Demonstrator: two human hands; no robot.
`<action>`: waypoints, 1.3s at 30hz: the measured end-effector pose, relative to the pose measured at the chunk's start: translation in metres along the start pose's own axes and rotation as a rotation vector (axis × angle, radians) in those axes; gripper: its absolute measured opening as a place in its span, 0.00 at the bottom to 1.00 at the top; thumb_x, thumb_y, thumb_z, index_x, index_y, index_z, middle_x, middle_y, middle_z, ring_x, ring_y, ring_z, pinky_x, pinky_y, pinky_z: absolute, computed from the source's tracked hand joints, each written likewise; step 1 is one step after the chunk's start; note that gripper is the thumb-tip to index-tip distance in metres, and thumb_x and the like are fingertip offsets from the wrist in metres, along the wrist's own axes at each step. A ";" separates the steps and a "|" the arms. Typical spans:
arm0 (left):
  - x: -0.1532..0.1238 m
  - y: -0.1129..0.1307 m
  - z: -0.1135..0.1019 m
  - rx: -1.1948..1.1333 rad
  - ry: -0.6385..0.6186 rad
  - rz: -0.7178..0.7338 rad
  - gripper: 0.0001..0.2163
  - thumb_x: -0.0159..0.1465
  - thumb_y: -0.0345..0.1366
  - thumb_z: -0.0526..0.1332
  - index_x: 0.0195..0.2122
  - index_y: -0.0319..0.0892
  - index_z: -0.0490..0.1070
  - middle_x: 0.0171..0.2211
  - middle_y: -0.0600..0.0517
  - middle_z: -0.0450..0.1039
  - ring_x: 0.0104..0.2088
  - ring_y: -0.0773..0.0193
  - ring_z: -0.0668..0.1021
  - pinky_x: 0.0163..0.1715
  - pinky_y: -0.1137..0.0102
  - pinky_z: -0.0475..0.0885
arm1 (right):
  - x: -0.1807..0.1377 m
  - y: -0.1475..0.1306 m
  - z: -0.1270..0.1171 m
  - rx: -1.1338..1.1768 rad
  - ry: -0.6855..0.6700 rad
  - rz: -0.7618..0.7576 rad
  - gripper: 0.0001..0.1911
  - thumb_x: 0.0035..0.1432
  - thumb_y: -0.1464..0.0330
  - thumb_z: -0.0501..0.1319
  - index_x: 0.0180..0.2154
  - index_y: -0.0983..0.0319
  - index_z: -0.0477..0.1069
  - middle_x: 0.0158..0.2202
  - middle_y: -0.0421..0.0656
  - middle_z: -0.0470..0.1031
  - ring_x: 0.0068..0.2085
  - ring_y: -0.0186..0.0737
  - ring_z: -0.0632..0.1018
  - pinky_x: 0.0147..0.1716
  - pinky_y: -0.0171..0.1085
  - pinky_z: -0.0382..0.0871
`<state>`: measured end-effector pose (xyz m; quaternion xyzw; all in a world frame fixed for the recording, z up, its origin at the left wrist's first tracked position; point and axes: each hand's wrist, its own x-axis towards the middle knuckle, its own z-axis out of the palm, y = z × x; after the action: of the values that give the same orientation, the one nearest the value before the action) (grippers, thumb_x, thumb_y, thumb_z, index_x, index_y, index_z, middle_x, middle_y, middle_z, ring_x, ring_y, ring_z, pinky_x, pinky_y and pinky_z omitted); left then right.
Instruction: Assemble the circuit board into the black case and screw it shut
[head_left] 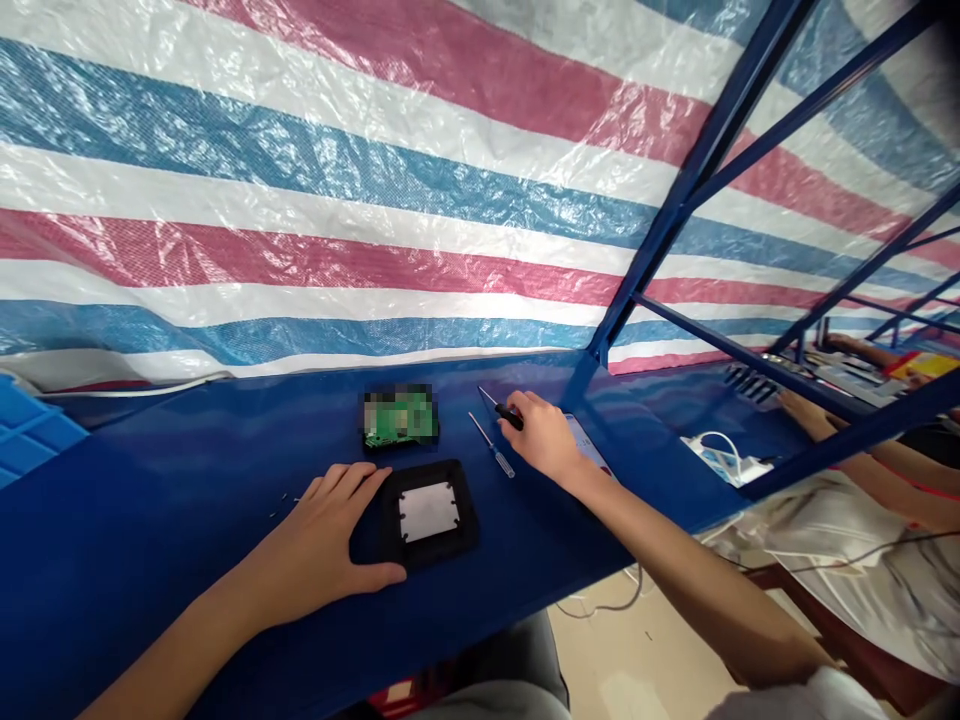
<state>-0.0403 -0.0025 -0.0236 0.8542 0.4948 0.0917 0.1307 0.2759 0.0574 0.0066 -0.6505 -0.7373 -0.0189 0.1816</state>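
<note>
A black square plastic housing (469, 520) with a pale panel (429, 511) in its middle lies flat on the blue table. My left hand (334, 530) holds it from the left, thumb at the lower edge and fingertips at the upper corner. My right hand (546, 437) is closed around the dark handle of a screwdriver (510, 416), whose thin shaft points away to the upper left. Between the hands lies a second screwdriver (493, 447) with a clear bluish handle. Beyond the housing sits a green circuit board (401, 417), partly blurred out.
Tiny screw-like bits (283, 500) lie left of my left hand. A flat pale item (589, 445) is partly under my right wrist. Blue frame posts (660, 240) rise at right, near a white power strip (724, 458). Another person's arm (862, 460) is farther right; a blue crate (34, 430) stands left.
</note>
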 end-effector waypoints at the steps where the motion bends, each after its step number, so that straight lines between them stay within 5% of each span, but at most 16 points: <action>1: 0.000 0.000 0.000 0.002 -0.003 -0.008 0.44 0.56 0.64 0.61 0.68 0.47 0.56 0.64 0.42 0.62 0.61 0.41 0.65 0.56 0.51 0.68 | -0.002 0.001 0.001 -0.006 -0.024 -0.003 0.06 0.61 0.67 0.61 0.41 0.61 0.71 0.39 0.45 0.77 0.32 0.41 0.77 0.27 0.35 0.56; 10: -0.001 0.005 -0.005 -0.005 0.008 0.003 0.44 0.54 0.65 0.62 0.68 0.48 0.56 0.63 0.42 0.62 0.60 0.39 0.66 0.54 0.50 0.69 | -0.010 0.005 0.005 0.001 -0.059 -0.009 0.11 0.65 0.63 0.58 0.43 0.60 0.75 0.40 0.47 0.78 0.37 0.45 0.79 0.30 0.36 0.64; 14: -0.002 0.005 -0.006 0.003 0.004 0.010 0.45 0.54 0.66 0.61 0.69 0.48 0.55 0.64 0.42 0.62 0.61 0.40 0.65 0.54 0.51 0.68 | -0.019 -0.006 0.001 0.036 0.038 -0.028 0.15 0.68 0.62 0.54 0.48 0.63 0.73 0.47 0.52 0.76 0.50 0.51 0.76 0.43 0.41 0.70; 18: -0.002 0.005 -0.006 0.012 0.019 0.025 0.46 0.54 0.66 0.61 0.69 0.47 0.55 0.64 0.42 0.62 0.61 0.40 0.65 0.55 0.51 0.67 | -0.036 -0.026 0.001 0.166 0.078 -0.188 0.14 0.68 0.64 0.54 0.49 0.61 0.72 0.50 0.49 0.76 0.51 0.47 0.76 0.50 0.43 0.71; 24: -0.003 0.005 -0.005 0.027 0.018 0.048 0.47 0.55 0.65 0.61 0.70 0.48 0.51 0.65 0.41 0.61 0.63 0.37 0.63 0.56 0.48 0.66 | -0.049 -0.038 0.004 0.338 -0.042 -0.425 0.18 0.67 0.61 0.56 0.55 0.60 0.70 0.54 0.48 0.75 0.56 0.48 0.75 0.55 0.48 0.72; 35: -0.004 0.010 -0.011 0.006 -0.025 0.013 0.44 0.56 0.65 0.60 0.69 0.48 0.54 0.67 0.41 0.58 0.66 0.39 0.59 0.58 0.48 0.65 | -0.053 -0.038 0.014 0.337 -0.147 -0.482 0.19 0.68 0.61 0.56 0.56 0.62 0.70 0.56 0.50 0.75 0.57 0.48 0.74 0.58 0.49 0.70; 39: -0.005 0.009 -0.022 0.052 0.056 -0.009 0.35 0.64 0.61 0.55 0.67 0.46 0.59 0.65 0.42 0.61 0.65 0.44 0.61 0.60 0.51 0.63 | -0.054 -0.036 0.012 0.343 -0.149 -0.480 0.19 0.67 0.62 0.57 0.56 0.62 0.70 0.56 0.50 0.75 0.57 0.48 0.75 0.58 0.49 0.71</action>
<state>-0.0418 -0.0086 0.0002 0.8523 0.5042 0.1020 0.0948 0.2429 0.0039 -0.0124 -0.4170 -0.8736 0.1116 0.2246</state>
